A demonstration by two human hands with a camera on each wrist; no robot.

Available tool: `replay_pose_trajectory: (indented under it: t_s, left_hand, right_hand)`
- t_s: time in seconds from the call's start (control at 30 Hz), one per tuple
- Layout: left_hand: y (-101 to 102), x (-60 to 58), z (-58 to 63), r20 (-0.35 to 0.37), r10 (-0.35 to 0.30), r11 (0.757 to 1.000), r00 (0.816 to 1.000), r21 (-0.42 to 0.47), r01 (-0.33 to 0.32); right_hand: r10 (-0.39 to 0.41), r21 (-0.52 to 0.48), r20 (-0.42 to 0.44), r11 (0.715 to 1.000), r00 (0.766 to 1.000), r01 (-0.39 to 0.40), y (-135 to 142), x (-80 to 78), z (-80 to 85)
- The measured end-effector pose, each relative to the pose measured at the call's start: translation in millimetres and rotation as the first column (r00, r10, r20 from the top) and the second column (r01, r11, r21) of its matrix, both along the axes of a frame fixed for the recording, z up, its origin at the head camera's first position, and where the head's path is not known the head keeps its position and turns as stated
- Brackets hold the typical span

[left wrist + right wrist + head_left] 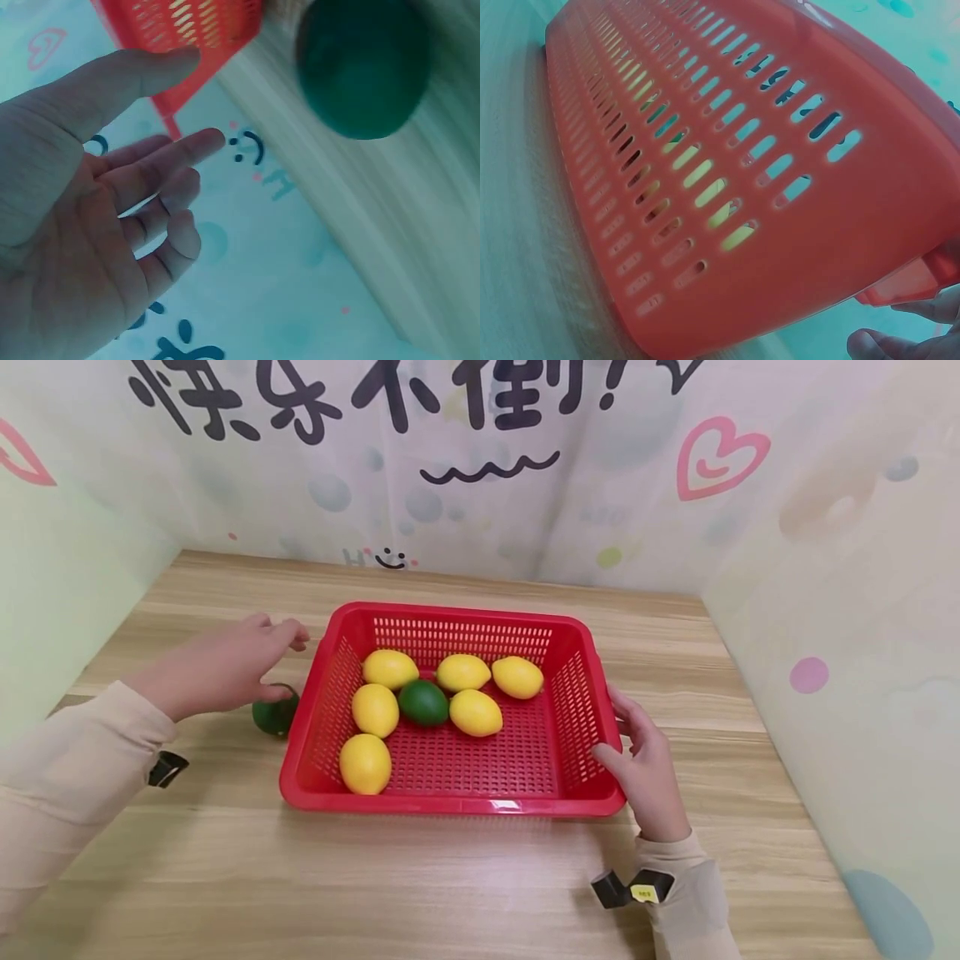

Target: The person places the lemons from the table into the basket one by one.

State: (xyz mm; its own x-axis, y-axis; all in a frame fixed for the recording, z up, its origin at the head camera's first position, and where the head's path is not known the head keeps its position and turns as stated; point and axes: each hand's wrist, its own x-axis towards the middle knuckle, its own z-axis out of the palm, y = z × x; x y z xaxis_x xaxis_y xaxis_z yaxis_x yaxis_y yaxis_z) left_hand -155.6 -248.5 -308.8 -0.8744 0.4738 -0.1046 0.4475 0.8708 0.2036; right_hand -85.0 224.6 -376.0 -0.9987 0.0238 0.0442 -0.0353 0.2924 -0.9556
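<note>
A red plastic basket (480, 806) with slotted walls stands on the table, holding several yellow lemons (365, 764) and one dark green lime (423, 702). Outside its left wall lies another green lime (272, 718), partly covered by my left hand (217, 667) in the head view. That hand hovers over the fruit, fingers loosely bent and palm bare in the left wrist view. At the basket's right side, my right hand (647, 772) grips the rim, thumb on top and fingers outside. The right wrist view mostly shows the basket's outer wall (840, 247).
The wood-grained table (450, 885) meets a printed wall covering (420, 518) at the back. Pale side panels flank it left and right. Each wrist carries a small black device, such as the one by the right sleeve (690, 893).
</note>
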Motion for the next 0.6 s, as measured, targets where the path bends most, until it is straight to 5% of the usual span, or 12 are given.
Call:
replay_pose_trajectory:
  t_s: [0.43, 0.6]
  left_hand:
    - [-26.6, 5.8, -33.3, 0.086, -0.032, 0.999, 0.996, 0.006, 0.032]
    - [-34.7, 8.8, -40.2, 0.101, 0.027, 1.0, 0.995, -0.003, -0.027]
  right_hand:
    - [0.005, -0.009, -0.002, 1.0, 1.0, -0.006, 0.8, -0.2, -1.8]
    - [0.005, -0.002, -0.003, 1.0, 1.0, -0.005, 0.7, -0.4, -1.8]
